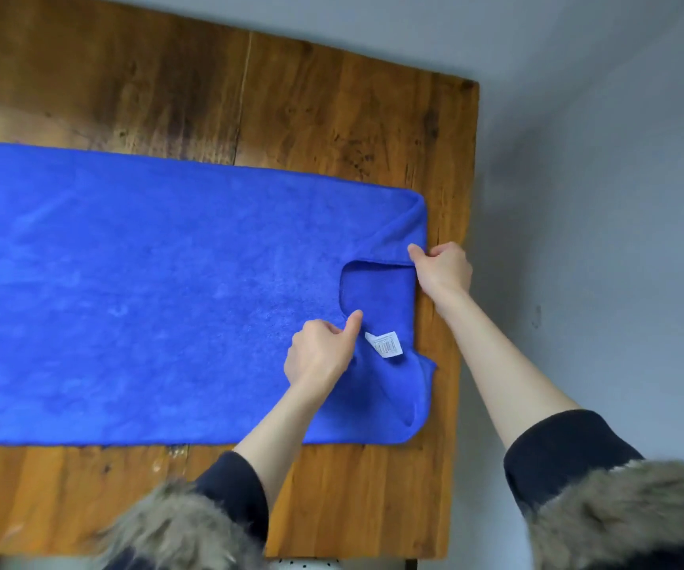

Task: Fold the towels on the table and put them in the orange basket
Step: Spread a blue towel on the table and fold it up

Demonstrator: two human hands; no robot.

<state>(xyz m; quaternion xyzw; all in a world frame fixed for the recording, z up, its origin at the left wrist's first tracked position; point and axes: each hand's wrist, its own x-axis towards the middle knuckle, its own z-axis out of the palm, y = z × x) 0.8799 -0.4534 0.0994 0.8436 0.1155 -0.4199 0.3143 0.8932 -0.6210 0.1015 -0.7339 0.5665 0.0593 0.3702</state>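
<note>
A large blue towel (147,290) lies spread flat across the wooden table (291,109), running off the left edge of the view. Its right end is partly turned over, showing a white label (386,343). My left hand (319,351) pinches the folded-over edge just left of the label. My right hand (441,269) pinches the towel's right edge near the far corner of the flap. The orange basket is not in view.
The table's right edge (461,281) runs just beyond the towel's end, with grey floor (599,199) past it. Bare wood shows behind the towel and along the near edge. Fur-trimmed dark sleeves (603,520) fill the bottom of the view.
</note>
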